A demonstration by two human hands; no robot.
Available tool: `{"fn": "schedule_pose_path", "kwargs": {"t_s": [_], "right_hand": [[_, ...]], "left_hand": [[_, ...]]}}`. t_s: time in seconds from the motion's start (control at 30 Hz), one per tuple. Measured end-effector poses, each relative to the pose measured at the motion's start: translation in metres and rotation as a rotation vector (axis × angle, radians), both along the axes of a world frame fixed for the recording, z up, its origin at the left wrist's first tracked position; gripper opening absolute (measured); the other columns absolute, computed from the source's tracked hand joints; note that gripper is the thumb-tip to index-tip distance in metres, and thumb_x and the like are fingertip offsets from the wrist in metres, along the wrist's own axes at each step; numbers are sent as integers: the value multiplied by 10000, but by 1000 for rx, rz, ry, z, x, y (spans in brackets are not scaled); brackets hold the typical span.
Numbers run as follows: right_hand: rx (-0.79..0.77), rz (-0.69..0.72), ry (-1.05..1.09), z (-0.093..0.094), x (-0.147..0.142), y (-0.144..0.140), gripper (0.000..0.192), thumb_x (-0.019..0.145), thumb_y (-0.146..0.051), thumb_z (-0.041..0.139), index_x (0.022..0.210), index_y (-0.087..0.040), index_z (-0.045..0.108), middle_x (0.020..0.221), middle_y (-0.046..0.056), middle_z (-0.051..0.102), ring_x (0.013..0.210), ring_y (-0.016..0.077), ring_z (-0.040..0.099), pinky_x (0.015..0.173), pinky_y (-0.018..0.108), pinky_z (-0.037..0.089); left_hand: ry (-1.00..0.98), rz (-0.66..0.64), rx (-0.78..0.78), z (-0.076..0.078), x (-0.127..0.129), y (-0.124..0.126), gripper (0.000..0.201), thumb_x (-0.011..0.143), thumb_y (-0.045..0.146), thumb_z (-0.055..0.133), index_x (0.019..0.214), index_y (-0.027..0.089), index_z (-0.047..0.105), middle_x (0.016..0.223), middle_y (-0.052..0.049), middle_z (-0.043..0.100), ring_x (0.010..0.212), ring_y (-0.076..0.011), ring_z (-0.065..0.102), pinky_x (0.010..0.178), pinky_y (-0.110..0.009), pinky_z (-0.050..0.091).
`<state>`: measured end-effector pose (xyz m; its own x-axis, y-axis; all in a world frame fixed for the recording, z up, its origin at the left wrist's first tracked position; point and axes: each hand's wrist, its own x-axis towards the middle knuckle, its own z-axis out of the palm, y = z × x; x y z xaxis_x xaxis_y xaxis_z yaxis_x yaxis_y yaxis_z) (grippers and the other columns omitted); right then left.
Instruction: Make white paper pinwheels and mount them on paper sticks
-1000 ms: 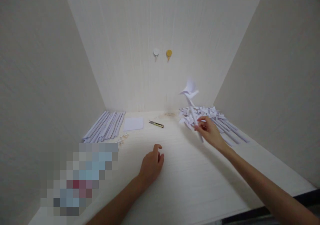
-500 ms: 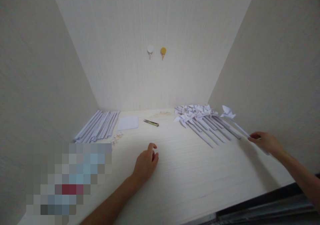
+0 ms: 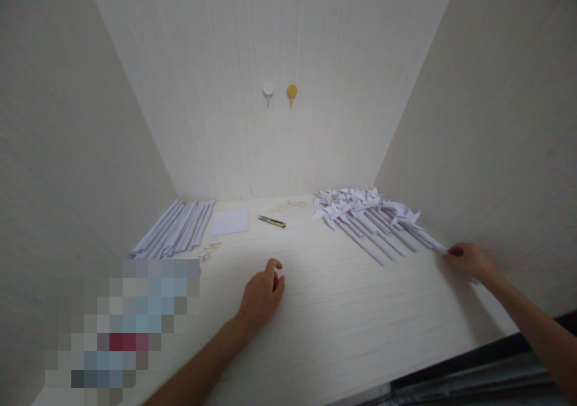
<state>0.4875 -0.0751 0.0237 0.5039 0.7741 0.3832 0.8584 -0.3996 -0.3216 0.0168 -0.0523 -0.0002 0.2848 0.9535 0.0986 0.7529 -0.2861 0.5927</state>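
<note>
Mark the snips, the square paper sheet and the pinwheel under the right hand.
snips point(image 3: 272, 221), head view, mid-body.
square paper sheet point(image 3: 229, 222), head view, centre.
pinwheel point(image 3: 407, 217), head view, folded head.
right hand point(image 3: 471, 260), head view, back of hand.

— Right hand point(image 3: 471, 260) out at the far right edge of the table point(image 3: 342, 328), fingertips on the stick end of a white paper pinwheel point(image 3: 412, 222).

— Lying flat, that pinwheel, right beside the row of finished pinwheels point(image 3: 360, 213). Left hand point(image 3: 261, 295)?

— Resting on the bare tabletop mid-desk, fingers loosely curled, holding nothing.

— Back left: bundle of rolled paper sticks point(image 3: 175, 234), a white paper square point(image 3: 231, 221) just beside, small snips point(image 3: 271, 221) further right.

— Two round hooks point(image 3: 280, 91) up on the back wall, one white, one yellow.
</note>
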Motion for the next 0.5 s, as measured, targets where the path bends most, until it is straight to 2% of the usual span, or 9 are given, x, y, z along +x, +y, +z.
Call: {"fn": "schedule_pose_path", "kwargs": {"t_s": [0.3, 0.5], "right_hand": [[-217, -72, 117, 6, -10, -1, 116, 592, -240, 588, 515, -204, 508, 662, 125, 626, 637, 245, 584, 589, 322, 401], [-231, -82, 96, 8, -14, 0, 118, 620, -285, 568, 560, -185, 549, 679, 129, 635, 650, 250, 594, 576, 318, 402]], "left_hand": [[-1, -7, -9, 0, 0, 1, 170, 768, 210, 344, 916, 185, 423, 515, 61, 404, 504, -122, 407, 544, -238, 274], [1, -5, -8, 0, 0, 1, 173, 769, 212, 351, 918, 180, 431, 524, 57, 421, 511, -122, 420, 549, -240, 286]]}}
